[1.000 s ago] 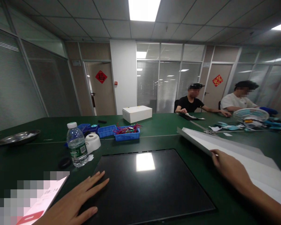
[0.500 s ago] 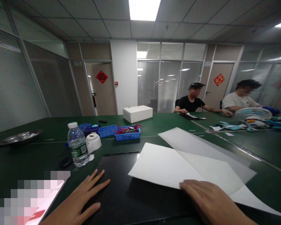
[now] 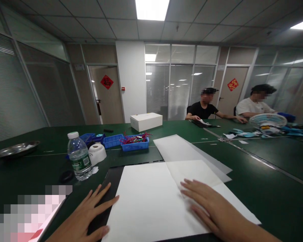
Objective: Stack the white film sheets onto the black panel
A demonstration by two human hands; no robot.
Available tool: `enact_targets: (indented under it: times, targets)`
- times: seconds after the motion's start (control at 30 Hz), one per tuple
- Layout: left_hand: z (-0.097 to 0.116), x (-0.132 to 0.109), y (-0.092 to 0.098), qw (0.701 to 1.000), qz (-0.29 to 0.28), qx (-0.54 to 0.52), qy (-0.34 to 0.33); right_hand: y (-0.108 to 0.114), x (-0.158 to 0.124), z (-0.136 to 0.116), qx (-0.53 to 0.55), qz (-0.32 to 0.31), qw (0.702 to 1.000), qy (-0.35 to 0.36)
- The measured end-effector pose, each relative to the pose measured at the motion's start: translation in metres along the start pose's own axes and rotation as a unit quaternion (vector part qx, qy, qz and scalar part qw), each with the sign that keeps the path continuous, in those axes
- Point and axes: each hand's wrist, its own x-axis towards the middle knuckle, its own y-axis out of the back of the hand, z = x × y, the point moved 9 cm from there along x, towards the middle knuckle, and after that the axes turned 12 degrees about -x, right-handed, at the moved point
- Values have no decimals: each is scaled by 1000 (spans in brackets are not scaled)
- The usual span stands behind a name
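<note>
A large white sheet of paper (image 3: 143, 198) lies over a flat black board (image 3: 114, 175), whose left side stays uncovered. My left hand (image 3: 87, 213) has its fingers spread on the board, with the index fingertip at the sheet's left edge. Over the right part of the paper is my right hand (image 3: 212, 205), fingers stretched out and slightly blurred; it grips nothing. Whether it presses on the sheet I cannot tell. Beyond it, a paler, translucent sheet (image 3: 174, 148) overlaps the white one and reaches onto the green table.
Left of the board stand a water bottle (image 3: 78, 158) and a white vented cap-like part (image 3: 97, 154). Farther back are a blue tray (image 3: 135, 146) of red wires and a white box (image 3: 146, 122). A metal dish (image 3: 13, 150) sits far left. Two people work at the far right.
The white sheet has come down and left, flat across the black board. My right hand has let go of its edge and opened above it. My left hand stays in place.
</note>
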Motion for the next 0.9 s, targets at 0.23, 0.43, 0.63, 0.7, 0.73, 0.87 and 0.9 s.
enact_targets:
  times: [0.23,0.43,0.63,0.7,0.73,0.87,0.9]
  targets:
    - [-9,0,-4,1000,28,9,2,-61,-26,124,4,-142,965,-221]
    - [-11,-2,2,998,68,3,-3,-67,-35,145,-40,-135,949,-282]
    - [-18,-1,5,996,90,18,13,-45,-18,101,-38,-114,971,-205]
    - [-14,1,5,996,83,16,3,-37,-7,62,28,-139,986,-90]
    - [-11,2,5,997,77,14,-6,-33,-3,45,62,-159,984,-44]
    - [-7,3,2,998,60,21,-16,-28,0,17,126,-216,968,-2]
    - [-8,2,2,998,61,25,-11,-29,0,18,127,-222,967,-12]
